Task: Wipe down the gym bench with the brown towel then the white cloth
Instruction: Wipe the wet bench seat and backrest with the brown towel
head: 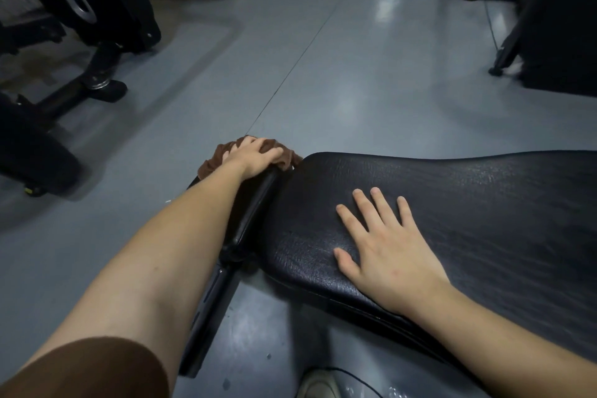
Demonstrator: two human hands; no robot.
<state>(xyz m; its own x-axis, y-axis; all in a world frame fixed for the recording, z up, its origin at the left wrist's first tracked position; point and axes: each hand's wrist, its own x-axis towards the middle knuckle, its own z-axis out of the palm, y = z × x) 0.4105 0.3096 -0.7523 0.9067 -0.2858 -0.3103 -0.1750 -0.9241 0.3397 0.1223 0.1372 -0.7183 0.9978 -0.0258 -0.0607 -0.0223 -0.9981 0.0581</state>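
Head view: the bench [468, 203] fills most of it, our right hand [384, 249] flat on the pad, fingers spread, holding nothing. Left hand [253, 155] bunches the brown towel [213, 161] under its fingers at the small pad's far edge. Soft, light stuff, so we'd grip anywhere. Loads of unwiped pad beyond the right fingertips. No white cloth visible.

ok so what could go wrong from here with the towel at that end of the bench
1. The brown towel is bunched under the left hand and overhangs the small seat pad's far edge, so it could slip to the floor.
2. Bunched up, it may wipe only a narrow strip.
3. The right hand lies flat on the long bench pad, likely leaving fresh prints.
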